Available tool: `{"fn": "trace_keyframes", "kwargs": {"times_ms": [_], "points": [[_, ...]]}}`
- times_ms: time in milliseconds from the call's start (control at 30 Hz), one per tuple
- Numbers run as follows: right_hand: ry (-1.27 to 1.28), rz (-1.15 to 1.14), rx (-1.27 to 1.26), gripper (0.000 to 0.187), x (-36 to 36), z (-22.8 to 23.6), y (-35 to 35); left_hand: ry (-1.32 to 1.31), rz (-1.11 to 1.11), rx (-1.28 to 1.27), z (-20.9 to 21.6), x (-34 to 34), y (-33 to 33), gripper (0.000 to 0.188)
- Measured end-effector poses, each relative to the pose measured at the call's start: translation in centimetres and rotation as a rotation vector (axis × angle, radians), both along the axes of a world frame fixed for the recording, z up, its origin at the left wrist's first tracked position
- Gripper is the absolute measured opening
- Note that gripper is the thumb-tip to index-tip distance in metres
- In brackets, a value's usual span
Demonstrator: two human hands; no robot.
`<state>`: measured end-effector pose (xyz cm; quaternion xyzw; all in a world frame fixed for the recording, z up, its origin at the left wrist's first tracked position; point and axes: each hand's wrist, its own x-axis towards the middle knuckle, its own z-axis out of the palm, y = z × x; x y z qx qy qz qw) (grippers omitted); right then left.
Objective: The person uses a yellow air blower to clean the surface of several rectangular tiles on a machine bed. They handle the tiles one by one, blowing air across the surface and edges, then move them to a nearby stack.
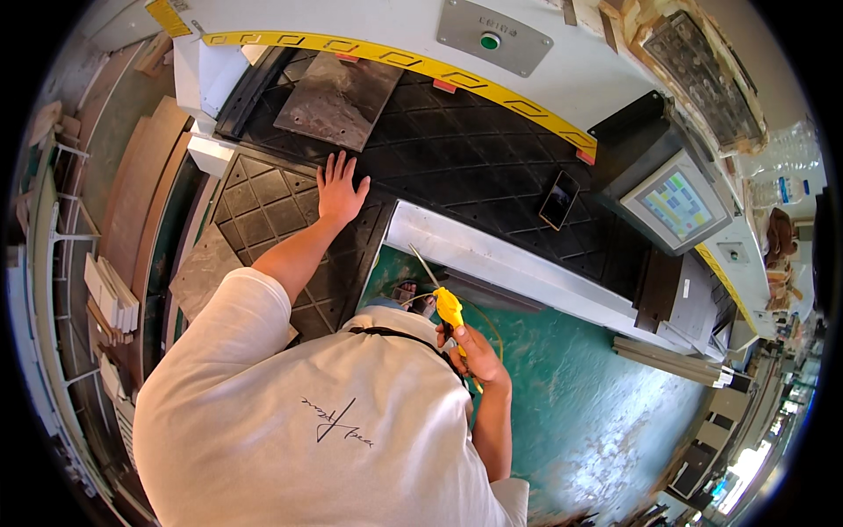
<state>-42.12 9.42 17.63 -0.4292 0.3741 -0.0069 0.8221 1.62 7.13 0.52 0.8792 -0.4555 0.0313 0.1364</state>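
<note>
My left hand [342,191] lies flat, fingers spread, on the dark machine bed [457,145] with its diamond-shaped grooves. Just beyond its fingertips rests a grey-brown flat board [329,105] with a worn, patchy surface. My right hand [476,353] is closed round the handle of a yellow air blow gun [449,307]. The thin metal nozzle points up and leftward, toward the white inner edge of the bed. A thin yellow hose [497,329] loops near the gun; part of its run is hidden.
A black phone [559,200] lies on the bed's right part. Beyond it stands a control screen [678,202]. A white beam with a yellow strip [395,57] and a green button [490,40] spans the far side. Boards [145,184] lean at left; green floor [571,386] shows at right.
</note>
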Motion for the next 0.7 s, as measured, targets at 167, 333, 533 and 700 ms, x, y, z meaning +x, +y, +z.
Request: {"fn": "trace_keyframes", "kwargs": {"times_ms": [167, 333, 533, 700], "points": [[0.008, 0.019, -0.007, 0.051, 0.02, -0.04, -0.04, -0.004, 0.0, -0.014, -0.02, -0.06, -0.1, 0.065], [-0.018, -0.082, 0.031, 0.053, -0.1, -0.26, 0.21, -0.02, -0.007, -0.046, -0.25, -0.02, -0.04, 0.064], [-0.021, -0.053, 0.055, 0.057, -0.26, 0.24, 0.11, -0.004, -0.014, -0.042, -0.48, 0.16, 0.03, 0.065], [-0.012, -0.037, 0.045, 0.057, -0.51, -0.31, 0.12, 0.011, -0.016, -0.04, -0.52, 0.13, -0.07, 0.065]]}}
